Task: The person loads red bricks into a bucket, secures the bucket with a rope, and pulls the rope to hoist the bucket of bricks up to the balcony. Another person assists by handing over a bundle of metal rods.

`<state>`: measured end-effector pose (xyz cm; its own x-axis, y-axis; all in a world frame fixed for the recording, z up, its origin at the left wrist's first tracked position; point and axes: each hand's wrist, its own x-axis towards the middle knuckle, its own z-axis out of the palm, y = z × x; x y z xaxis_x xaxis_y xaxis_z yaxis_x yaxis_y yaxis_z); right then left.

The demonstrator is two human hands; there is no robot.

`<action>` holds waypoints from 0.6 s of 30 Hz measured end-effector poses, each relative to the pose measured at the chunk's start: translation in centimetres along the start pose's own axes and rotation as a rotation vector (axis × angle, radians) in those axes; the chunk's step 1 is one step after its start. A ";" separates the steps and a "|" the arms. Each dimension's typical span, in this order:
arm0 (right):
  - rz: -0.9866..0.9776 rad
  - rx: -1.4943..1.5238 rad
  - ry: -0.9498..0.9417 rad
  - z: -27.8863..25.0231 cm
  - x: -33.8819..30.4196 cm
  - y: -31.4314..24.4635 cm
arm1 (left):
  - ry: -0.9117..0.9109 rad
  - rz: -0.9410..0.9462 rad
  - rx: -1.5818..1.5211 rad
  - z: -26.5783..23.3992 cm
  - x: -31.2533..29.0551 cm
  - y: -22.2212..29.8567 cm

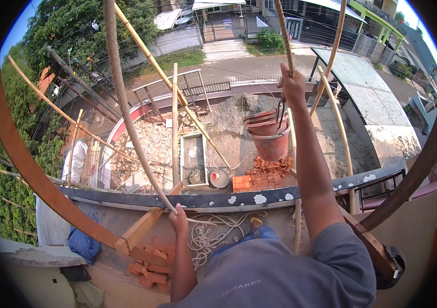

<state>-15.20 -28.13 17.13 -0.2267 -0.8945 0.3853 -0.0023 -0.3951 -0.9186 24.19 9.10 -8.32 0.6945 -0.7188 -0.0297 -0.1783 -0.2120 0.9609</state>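
My right hand (293, 88), arm stretched far out, is closed around a thick rope (283, 31) that comes down from above. Just below it a metal hook (280, 112) carries a stack of worn red buckets (271, 146), hanging in the air beyond the ledge. Low on the left, my left hand (179, 222) grips another rope length (126, 105), which slants down from the top of the view. Past that hand, rope runs to a loose tangle (205, 237) on the floor by my feet. Whether both lengths are one rope cannot be seen.
A dark, paint-chipped ledge (218, 199) crosses ahead of me; bamboo poles (175, 123) rise beyond it. Wooden beams (141, 229) and broken bricks (152, 269) lie left. Down below are stacked bricks (252, 180), gravel (229, 115), a mixing trough (194, 159) and a round bucket (219, 178).
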 end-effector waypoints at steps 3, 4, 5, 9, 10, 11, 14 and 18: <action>0.080 0.083 -0.015 4.4 0.0 8.0 | -0.007 0.004 -0.236 -1.8 -2.7 5.0; 0.061 0.036 -0.011 5.5 -0.4 10.0 | 0.010 0.016 -0.198 -1.9 -3.4 7.4; 0.039 -0.013 -0.014 6.4 -0.6 11.9 | 0.028 0.028 -0.165 -1.8 -3.7 9.3; 0.077 -0.255 -0.076 5.5 -0.7 18.5 | -0.044 0.104 -0.174 -0.4 -3.3 15.3; 0.037 -0.323 -0.095 5.2 -0.7 19.3 | -0.037 0.139 -0.172 0.3 -3.0 17.4; -0.004 -0.392 -0.109 5.1 -0.7 19.9 | -0.036 0.175 -0.169 1.1 -2.6 19.7; -0.071 -0.119 -0.091 8.1 -1.5 17.9 | -0.067 0.279 -0.184 2.7 -1.1 25.1; 0.016 -0.076 -0.297 11.8 -1.2 11.0 | 0.002 0.351 -0.167 5.1 0.7 29.9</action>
<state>-3.51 -33.88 7.62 0.0672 -0.9269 0.3693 -0.0763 -0.3738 -0.9244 15.79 -1.09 18.99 0.6127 -0.7272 0.3095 -0.2894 0.1580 0.9441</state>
